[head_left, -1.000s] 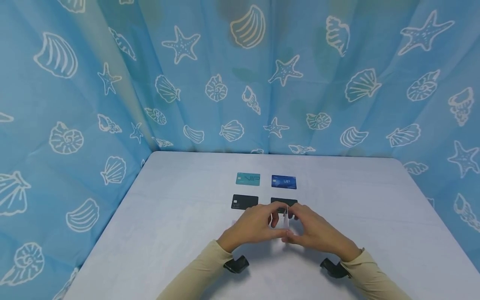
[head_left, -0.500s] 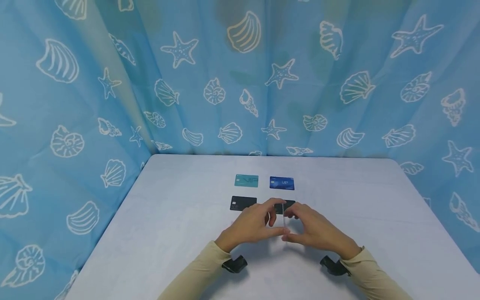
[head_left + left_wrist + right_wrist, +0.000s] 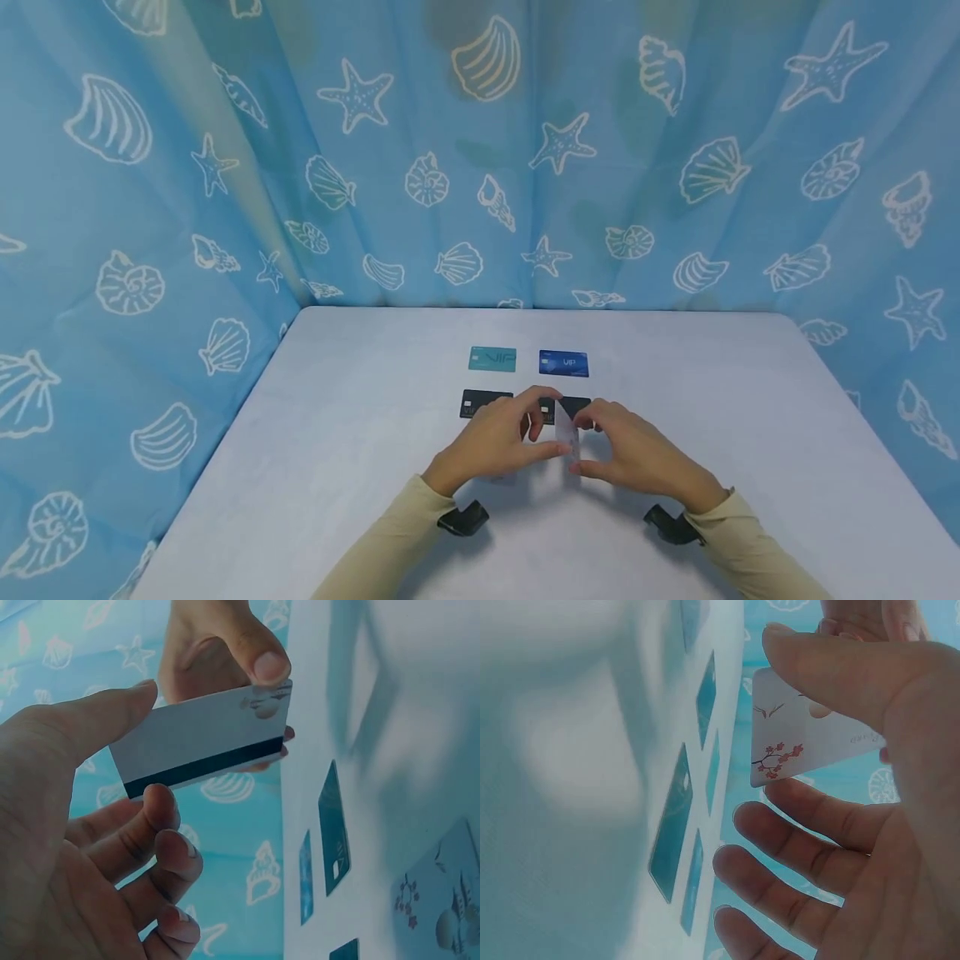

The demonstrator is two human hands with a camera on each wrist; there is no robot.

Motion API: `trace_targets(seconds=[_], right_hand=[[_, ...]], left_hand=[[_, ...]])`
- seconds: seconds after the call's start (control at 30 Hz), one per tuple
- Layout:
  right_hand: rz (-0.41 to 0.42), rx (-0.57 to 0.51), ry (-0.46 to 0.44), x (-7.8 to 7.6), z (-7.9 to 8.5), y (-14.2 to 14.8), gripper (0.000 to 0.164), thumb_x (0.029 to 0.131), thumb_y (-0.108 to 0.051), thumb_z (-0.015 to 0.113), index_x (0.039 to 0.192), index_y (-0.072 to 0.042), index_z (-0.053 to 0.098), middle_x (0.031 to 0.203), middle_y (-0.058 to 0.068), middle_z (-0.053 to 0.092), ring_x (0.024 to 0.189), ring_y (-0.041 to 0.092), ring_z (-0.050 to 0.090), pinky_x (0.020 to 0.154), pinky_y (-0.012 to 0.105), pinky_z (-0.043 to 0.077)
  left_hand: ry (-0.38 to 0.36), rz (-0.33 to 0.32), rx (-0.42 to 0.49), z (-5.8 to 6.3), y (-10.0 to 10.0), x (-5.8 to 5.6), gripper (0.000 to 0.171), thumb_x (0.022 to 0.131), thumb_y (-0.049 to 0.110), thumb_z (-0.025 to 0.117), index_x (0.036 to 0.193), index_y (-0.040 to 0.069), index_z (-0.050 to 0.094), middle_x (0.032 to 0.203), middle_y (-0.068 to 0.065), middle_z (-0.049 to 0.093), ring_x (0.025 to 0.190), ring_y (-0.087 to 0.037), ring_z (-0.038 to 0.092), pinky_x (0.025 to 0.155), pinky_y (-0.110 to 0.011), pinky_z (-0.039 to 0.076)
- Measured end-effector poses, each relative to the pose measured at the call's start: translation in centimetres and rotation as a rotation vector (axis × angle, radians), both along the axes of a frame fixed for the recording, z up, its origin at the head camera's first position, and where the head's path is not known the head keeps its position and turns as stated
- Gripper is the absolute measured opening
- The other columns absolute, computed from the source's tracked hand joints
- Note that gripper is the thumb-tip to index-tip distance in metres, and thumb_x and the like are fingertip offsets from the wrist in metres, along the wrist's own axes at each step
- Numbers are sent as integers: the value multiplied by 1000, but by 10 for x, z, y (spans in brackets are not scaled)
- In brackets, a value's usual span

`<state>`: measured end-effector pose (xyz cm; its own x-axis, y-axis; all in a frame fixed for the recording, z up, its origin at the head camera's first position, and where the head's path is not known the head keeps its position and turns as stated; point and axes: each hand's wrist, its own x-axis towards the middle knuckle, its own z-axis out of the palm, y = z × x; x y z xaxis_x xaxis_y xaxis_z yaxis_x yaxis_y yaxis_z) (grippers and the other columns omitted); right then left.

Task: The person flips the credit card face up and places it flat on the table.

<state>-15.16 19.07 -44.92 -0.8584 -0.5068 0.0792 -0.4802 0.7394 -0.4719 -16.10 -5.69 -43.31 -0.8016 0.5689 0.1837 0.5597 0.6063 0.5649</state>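
Observation:
A white card (image 3: 567,432) stands upright between both hands. Its back, with a dark magnetic stripe, faces the left wrist view as a bank-style card (image 3: 202,746); the right wrist view shows red blossoms and birds on its front. My left hand (image 3: 498,442) pinches one end, thumb and index finger on opposite long edges. My right hand (image 3: 637,454) holds the other end by thumb and index finger, remaining fingers spread. Beyond them lie a teal VIP card (image 3: 492,359), a blue VIP card (image 3: 563,363) and two black cards, the left one (image 3: 476,402) partly covered by my left hand.
A second white card with blossoms (image 3: 442,900) lies on the table, mostly hidden under my left wrist in the head view. Black wrist devices (image 3: 462,518) hang below both sleeves. A blue shell-patterned curtain (image 3: 427,125) borders the white table (image 3: 360,375).
The held card has turned from nearly edge-on to show more of its face. My left hand has shifted slightly left and away. The cards on the table lie where they were.

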Motion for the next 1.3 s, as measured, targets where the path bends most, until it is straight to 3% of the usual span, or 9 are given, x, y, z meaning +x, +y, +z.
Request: trace_targets(seconds=[0.27,0.5,0.77,1.3], right_hand=[[-35,25,-25,-1,5,3,56,81,-47,87,122,-19,61,114,1,65,105,20,60,90,44,55],[-24,33,-15,-2,10,8,59,81,-49,86,124,-17,61,116,-2,65,108,23,61,90,46,55],[-36,37,2,-3,13,14,59,81,-47,86,124,-14,62,117,5,66,106,26,62,87,45,55],[-28,64,4,-4,15,15,61,79,-50,87,122,-14,62,114,6,66,100,23,61,84,45,56]], left_hand=[[-5,0,4,3,-3,-1,66,91,53,75,145,24,51,78,13,57,64,-2,47,56,-18,37],[19,20,-24,3,-4,-1,66,91,55,74,145,25,52,78,13,57,65,-2,48,56,-18,38],[1,38,-49,5,-5,-2,65,90,55,75,144,25,54,80,12,57,67,-5,49,56,-19,38],[16,28,-141,1,-7,-5,65,90,54,76,143,20,56,82,11,59,62,-3,46,54,-19,35]])
